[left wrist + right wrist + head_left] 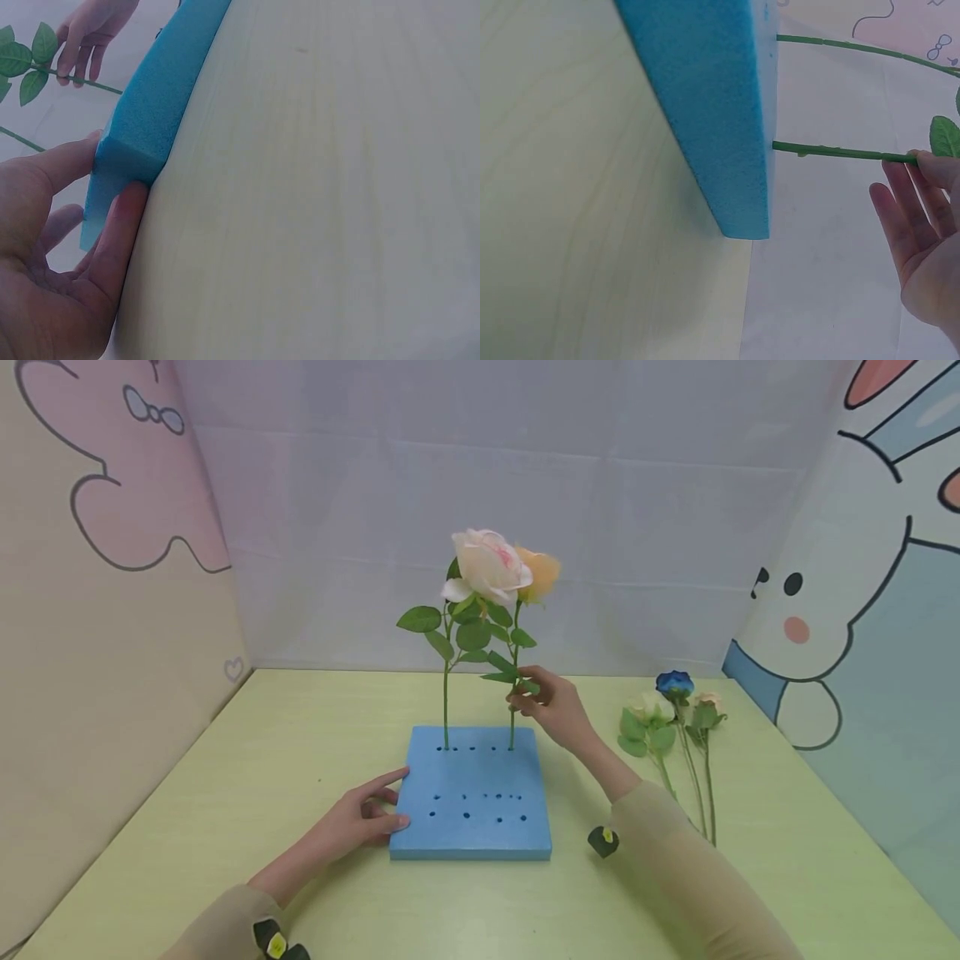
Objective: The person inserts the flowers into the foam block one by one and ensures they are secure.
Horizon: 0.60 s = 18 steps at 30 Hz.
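Note:
Near the top right of the blue foam board (468,777), my right hand (553,706) pinches the stem of a yellow-orange rose (542,575). The stem stands upright with its lower end in a back-row hole, as the right wrist view also shows with the stem (832,152). My left hand (360,818) holds the board's left edge, thumb on the top and fingers against the side (139,146). A pale pink rose (487,564) stands in the back row to the left, its bloom partly covering the yellow-orange one.
On the table (337,893), to the right, lie a blue rose (675,683), a white rose (652,706) and a pale peach rose (707,700), their stems partly behind my right sleeve. Several holes mark the board. A white cloth (330,552) hangs behind.

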Each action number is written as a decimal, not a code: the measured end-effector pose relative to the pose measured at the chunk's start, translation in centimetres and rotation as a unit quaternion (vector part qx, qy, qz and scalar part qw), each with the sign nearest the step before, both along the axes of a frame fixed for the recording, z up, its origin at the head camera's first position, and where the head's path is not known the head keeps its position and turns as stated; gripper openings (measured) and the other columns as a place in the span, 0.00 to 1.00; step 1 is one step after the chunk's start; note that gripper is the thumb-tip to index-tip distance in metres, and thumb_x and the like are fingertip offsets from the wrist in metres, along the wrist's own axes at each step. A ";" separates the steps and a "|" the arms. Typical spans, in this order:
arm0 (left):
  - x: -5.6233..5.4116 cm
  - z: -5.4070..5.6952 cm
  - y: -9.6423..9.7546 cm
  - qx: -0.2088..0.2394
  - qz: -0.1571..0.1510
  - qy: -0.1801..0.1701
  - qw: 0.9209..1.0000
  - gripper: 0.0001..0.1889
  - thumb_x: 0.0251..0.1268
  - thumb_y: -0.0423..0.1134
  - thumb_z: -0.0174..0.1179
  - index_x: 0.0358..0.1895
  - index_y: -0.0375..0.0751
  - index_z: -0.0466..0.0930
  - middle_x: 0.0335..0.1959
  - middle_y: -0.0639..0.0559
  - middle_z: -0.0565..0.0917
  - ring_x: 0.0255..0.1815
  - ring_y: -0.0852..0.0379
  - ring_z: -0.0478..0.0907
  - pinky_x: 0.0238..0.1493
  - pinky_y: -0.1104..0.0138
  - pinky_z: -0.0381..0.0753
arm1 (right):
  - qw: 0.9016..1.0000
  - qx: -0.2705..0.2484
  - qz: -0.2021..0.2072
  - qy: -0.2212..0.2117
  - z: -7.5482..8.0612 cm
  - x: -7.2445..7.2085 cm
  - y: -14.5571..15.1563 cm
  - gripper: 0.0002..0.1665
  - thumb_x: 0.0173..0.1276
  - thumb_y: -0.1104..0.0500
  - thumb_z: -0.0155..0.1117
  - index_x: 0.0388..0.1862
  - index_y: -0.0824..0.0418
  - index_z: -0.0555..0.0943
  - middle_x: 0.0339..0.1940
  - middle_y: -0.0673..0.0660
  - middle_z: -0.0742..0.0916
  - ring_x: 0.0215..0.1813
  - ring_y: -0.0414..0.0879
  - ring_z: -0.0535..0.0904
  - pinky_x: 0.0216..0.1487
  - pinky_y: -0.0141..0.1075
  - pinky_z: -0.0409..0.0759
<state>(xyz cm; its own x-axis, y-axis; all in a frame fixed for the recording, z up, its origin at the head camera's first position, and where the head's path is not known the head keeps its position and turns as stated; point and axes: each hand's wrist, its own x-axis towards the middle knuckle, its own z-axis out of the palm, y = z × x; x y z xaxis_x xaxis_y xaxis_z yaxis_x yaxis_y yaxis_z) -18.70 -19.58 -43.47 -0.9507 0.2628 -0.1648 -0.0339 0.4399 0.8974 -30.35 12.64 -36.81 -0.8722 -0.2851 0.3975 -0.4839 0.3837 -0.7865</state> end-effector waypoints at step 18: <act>0.2 -0.1 0.2 0.001 0.012 -0.001 1.000 0.41 0.59 0.47 0.70 0.75 0.57 0.62 0.61 0.41 0.75 0.42 0.54 0.76 0.43 0.64 0.88 | 1.000 0.016 -0.007 -0.016 -0.8 0.0 -0.3 0.24 0.67 0.66 0.65 0.61 0.57 0.75 0.43 0.62 0.88 0.44 0.54 0.89 0.40 0.38 0.89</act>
